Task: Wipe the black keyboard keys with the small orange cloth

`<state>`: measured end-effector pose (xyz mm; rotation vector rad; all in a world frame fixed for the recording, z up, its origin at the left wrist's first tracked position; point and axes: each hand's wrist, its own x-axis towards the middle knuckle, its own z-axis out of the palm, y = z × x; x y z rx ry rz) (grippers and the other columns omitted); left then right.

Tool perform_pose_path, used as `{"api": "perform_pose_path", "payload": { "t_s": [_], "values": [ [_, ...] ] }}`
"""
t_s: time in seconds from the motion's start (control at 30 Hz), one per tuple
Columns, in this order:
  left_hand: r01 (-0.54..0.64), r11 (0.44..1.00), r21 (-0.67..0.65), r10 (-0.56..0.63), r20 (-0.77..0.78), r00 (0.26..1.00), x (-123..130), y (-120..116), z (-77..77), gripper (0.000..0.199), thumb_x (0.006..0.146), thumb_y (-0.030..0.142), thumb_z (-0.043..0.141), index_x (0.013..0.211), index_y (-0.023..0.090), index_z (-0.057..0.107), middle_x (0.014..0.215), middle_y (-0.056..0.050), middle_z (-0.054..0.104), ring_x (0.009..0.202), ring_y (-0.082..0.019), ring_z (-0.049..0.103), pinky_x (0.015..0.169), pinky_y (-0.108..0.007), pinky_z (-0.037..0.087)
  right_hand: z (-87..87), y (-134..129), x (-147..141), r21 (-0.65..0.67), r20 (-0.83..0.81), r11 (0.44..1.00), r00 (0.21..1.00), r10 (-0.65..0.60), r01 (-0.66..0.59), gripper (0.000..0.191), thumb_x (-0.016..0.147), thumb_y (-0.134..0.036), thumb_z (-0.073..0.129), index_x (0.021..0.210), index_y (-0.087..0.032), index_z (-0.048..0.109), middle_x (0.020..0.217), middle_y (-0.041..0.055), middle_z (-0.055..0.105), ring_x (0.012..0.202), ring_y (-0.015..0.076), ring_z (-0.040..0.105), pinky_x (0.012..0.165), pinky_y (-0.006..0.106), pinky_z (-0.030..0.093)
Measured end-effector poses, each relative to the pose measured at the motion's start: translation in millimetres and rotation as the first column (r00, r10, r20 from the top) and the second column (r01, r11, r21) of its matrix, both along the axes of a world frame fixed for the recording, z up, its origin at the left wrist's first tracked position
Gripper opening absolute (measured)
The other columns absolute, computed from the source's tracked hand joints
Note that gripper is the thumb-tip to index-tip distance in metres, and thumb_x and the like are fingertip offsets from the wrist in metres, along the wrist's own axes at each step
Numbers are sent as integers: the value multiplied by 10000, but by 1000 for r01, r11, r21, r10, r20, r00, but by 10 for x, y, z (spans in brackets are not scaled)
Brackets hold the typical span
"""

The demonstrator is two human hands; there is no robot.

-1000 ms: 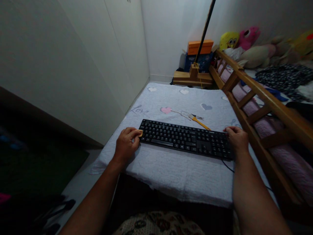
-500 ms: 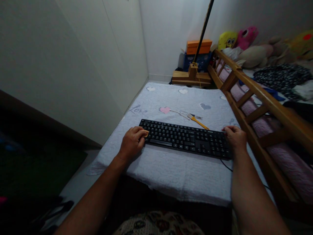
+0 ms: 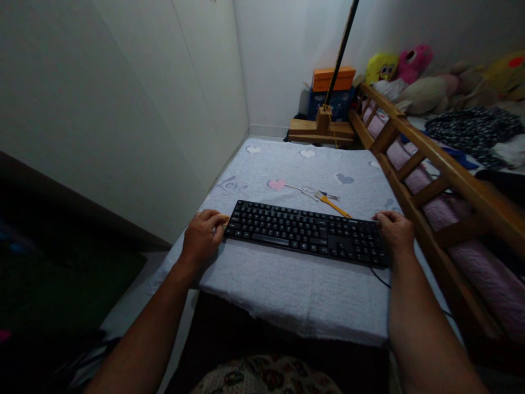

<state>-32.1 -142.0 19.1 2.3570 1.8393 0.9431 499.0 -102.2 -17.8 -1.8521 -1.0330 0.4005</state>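
A black keyboard (image 3: pixel 283 227) lies flat on the cloth-covered table. My left hand (image 3: pixel 203 235) is beside its left end, fingers closed on a small tan sponge-like piece (image 3: pixel 225 219), mostly hidden by the fingers. At the keyboard's right end, my right hand (image 3: pixel 394 232) grips the edge, thumb and fingers pinched near the top corner. Just behind the keyboard rest a brush with a yellow handle (image 3: pixel 339 209) and several thin metal tools (image 3: pixel 305 190).
A pale cloth (image 3: pixel 287 295) with heart prints covers the table. The keyboard's cable (image 3: pixel 379 278) runs off to the right. A wooden bed rail (image 3: pixel 447 158) borders the table's right side, and a white panel (image 3: pixel 172 109) rises on the left. Boxes (image 3: pixel 333 79) stand behind.
My left hand has slid left with the tan sponge-like piece, off the keys to the keyboard's left edge. My right hand and the keyboard have stayed in place.
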Motion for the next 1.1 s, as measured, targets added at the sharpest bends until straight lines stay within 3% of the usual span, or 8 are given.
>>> {"api": "perform_pose_path", "payload": {
  "t_s": [0.2,0.37,0.5,0.87,1.1],
  "values": [
    [136,990,-31,-131,124,984,341,39,72,248,911,185,522,997,225,752,1047,-64,701,1029,-237,639,956,-419,525,64,-23,-58,4,-12,1000,1000,-14,14,218,651,-387,636,711,-195,719,627,12,641,612,186,562,577,303,408],
    [278,960,-35,-272,117,955,627,137,103,264,891,129,525,1003,219,746,1087,-71,695,1048,-231,633,954,-413,529,112,-37,-99,11,-5,1000,1000,-16,16,207,653,-377,637,702,-190,714,628,17,647,617,187,575,591,306,416],
    [351,935,-53,-348,54,936,713,185,84,260,887,102,530,998,201,743,1093,-81,696,1023,-232,632,932,-412,532,114,-31,-90,-5,-27,1000,999,-21,21,208,649,-373,639,711,-190,716,621,15,645,597,184,568,589,309,424],
    [239,969,-56,-242,-59,968,379,216,25,258,856,112,525,956,212,740,1040,-74,696,979,-240,624,918,-416,527,-8,1,-1,22,-17,1000,1000,-2,2,240,674,-416,655,725,-192,722,632,26,665,596,189,582,560,302,426],
    [149,986,-73,-154,-73,985,119,231,7,263,849,138,516,947,207,751,1035,-83,699,985,-254,622,939,-433,522,27,-16,-11,8,4,1000,1000,-2,2,224,675,-392,643,733,-192,726,616,18,651,600,192,585,575,307,431]
  ]
}}
